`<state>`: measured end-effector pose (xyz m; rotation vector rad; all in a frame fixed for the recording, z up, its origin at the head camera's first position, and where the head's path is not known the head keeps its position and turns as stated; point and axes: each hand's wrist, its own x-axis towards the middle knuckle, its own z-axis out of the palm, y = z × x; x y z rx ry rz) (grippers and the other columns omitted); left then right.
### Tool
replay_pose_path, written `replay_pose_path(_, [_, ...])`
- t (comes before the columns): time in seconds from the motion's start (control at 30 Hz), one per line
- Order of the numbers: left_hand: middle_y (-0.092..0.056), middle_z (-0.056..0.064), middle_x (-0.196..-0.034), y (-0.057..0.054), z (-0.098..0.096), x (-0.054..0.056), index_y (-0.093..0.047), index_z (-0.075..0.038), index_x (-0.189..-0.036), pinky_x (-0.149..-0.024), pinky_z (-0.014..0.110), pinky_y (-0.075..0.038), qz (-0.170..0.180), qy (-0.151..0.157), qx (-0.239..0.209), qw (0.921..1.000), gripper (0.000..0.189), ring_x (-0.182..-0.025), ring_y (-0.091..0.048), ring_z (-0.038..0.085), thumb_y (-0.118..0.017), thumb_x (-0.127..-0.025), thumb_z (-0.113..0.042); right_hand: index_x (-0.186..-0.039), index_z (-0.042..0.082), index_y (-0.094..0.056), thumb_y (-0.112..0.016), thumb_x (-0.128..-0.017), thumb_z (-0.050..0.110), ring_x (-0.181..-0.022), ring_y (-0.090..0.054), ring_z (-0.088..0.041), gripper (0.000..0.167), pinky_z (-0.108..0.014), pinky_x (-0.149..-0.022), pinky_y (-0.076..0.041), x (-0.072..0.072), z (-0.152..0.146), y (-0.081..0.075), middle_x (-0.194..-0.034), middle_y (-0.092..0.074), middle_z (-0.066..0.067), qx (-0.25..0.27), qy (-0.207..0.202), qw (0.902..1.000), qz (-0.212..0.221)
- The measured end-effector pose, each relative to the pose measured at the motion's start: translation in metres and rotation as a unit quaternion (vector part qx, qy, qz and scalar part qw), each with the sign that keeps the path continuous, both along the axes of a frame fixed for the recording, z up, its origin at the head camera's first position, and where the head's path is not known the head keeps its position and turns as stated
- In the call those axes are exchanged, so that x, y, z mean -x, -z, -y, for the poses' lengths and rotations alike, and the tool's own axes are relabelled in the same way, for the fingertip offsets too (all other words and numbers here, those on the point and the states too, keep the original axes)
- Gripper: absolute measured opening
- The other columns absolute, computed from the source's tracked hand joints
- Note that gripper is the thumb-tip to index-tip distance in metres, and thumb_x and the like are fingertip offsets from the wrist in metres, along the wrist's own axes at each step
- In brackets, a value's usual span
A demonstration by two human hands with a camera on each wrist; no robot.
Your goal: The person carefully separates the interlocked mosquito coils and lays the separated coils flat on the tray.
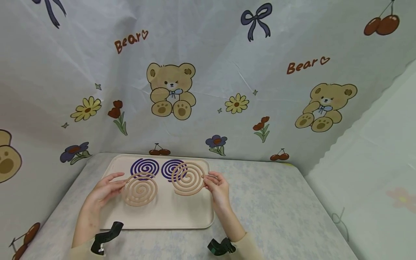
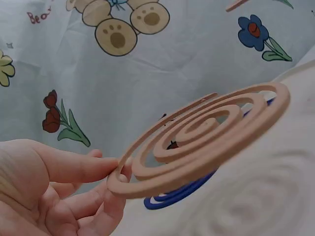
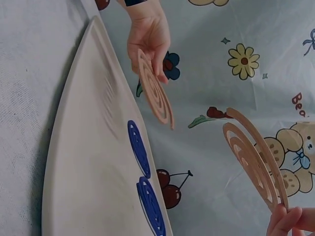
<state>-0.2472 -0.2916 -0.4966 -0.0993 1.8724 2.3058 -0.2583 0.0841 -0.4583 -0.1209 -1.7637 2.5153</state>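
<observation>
My left hand [image 1: 104,190] pinches a tan mosquito coil [image 1: 141,191] by its left rim, between thumb and fingers. In the left wrist view that coil [image 2: 197,184] is tilted and held above the tray surface. At the right, my right hand [image 1: 219,188] pinches a second tan mosquito coil [image 1: 187,177] at its right rim, also raised, as the right wrist view shows. Two blue mosquito coils [image 1: 144,168] [image 1: 166,170] lie side by side along the back of the cream tray [image 1: 162,218]. The held coils partly cover them in the head view.
The tray rests on a pale mottled tabletop [image 1: 276,209]. Behind it hangs a light cloth [image 1: 208,83] printed with bears, flowers and cherries. A black camera mount [image 1: 108,236] is on the left wrist and another mount [image 1: 221,247] on the right.
</observation>
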Motion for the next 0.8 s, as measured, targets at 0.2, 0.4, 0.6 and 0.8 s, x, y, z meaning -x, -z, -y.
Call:
replay_pose_path(0.2, [-0.068,-0.016,-0.082,0.011,0.003,0.002,-0.058,-0.017,-0.112,-0.064,0.016,-0.054,0.014,0.007,0.084,0.9963,0.028,-0.072,-0.063,0.0,-0.058,-0.091,0.0,-0.102,-0.001,-0.057,-0.061,-0.084,-0.011,-0.059,-0.063,-0.004,0.022,-0.011,-0.054,-0.05,0.003,0.003,0.007,-0.076,-0.068,0.004,-0.007,-0.003,0.9999,0.01])
replay_pose_path(0.4, [-0.067,-0.017,-0.081,0.018,0.004,0.002,-0.033,0.013,-0.135,-0.062,0.017,-0.055,0.024,0.003,0.127,0.9916,0.052,-0.07,-0.063,0.0,-0.057,-0.091,0.0,-0.11,-0.007,-0.054,-0.059,-0.085,-0.011,-0.059,-0.062,-0.004,0.025,-0.012,-0.054,-0.05,0.004,0.006,0.013,-0.078,-0.067,0.005,-0.021,-0.006,0.9996,0.015])
replay_pose_path(0.6, [-0.068,-0.017,-0.079,0.025,0.006,0.002,-0.026,0.014,-0.138,-0.062,0.018,-0.056,0.038,-0.012,0.144,0.9888,0.06,-0.069,-0.064,-0.001,-0.059,-0.09,0.0,-0.113,-0.01,-0.052,-0.061,-0.085,-0.009,-0.06,-0.062,-0.004,0.029,-0.012,-0.056,-0.05,0.004,0.009,0.019,-0.078,-0.068,0.004,-0.039,-0.01,0.999,0.022])
replay_pose_path(0.8, [-0.07,-0.019,-0.084,0.031,0.009,0.003,-0.031,0.016,-0.137,-0.067,0.014,-0.056,0.0,-0.031,0.169,0.9851,0.059,-0.077,-0.063,-0.008,-0.06,-0.088,0.001,-0.111,-0.011,-0.052,-0.06,-0.084,-0.01,-0.06,-0.061,-0.003,0.028,-0.011,-0.056,-0.049,0.004,0.012,0.026,-0.078,-0.067,0.005,-0.046,-0.016,0.9986,0.021])
